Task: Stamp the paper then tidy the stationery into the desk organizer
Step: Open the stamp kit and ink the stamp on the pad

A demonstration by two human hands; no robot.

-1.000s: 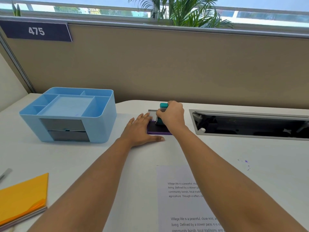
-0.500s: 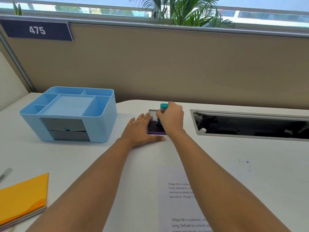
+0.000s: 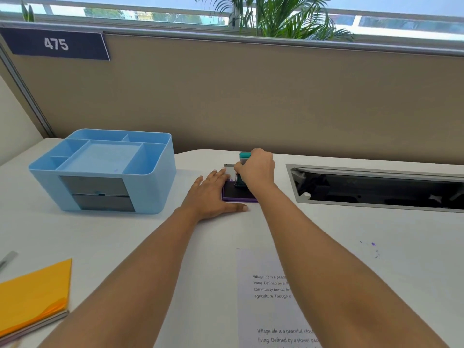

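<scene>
A purple ink pad [image 3: 234, 194] lies open on the white desk, its lid up at the back. My right hand [image 3: 256, 170] grips a stamp with a teal top [image 3: 244, 155] and holds its base down on the dark pad. My left hand [image 3: 212, 194] lies flat on the desk, fingers straight against the pad's left edge. A printed sheet of paper [image 3: 271, 297] lies near me, partly under my right forearm. The light blue desk organizer [image 3: 105, 169] stands to the left, with several top compartments and grey drawers.
An orange-covered notebook [image 3: 32, 295] lies at the near left, with a pen tip [image 3: 7, 258] just beyond it. A recessed cable tray [image 3: 376, 187] opens in the desk at the right. A beige partition runs along the back. Small ink spots [image 3: 374, 247] mark the desk.
My right hand has shifted slightly left and back on the pad with the stamp. My left hand has stayed flat beside the pad.
</scene>
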